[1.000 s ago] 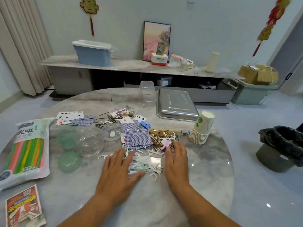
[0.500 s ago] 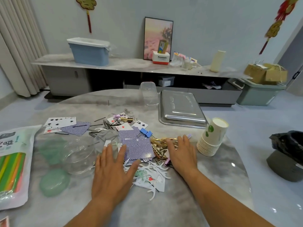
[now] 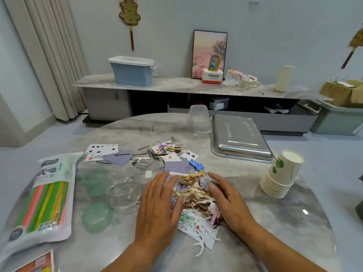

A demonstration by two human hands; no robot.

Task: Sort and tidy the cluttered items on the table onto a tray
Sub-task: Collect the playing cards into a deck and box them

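Note:
A heap of small clutter (image 3: 193, 195) lies in the middle of the round marble table (image 3: 275, 222): blue-backed playing cards, gold hair clips, white floss picks, a blue binder clip (image 3: 196, 165) and black hairpins (image 3: 155, 153). My left hand (image 3: 160, 208) lies flat with fingers spread on the heap's left side, over the cards. My right hand (image 3: 228, 201) rests on the heap's right side, fingers apart. Neither hand holds anything. A steel tray (image 3: 238, 139) sits upside down at the far right of the table.
A stack of paper cups (image 3: 280, 176) leans at the right. Clear glass bowls (image 3: 123, 191) and green lids (image 3: 97, 216) sit left of my hands. A bag of coloured straws (image 3: 42, 195) lies at the far left. A clear plastic box (image 3: 200, 119) stands beside the tray. More cards (image 3: 102, 151) lie further back.
Both hands have slid forward and closer together, pushing the clips, cards and floss picks into a tighter heap. The view has swung left and nearer.

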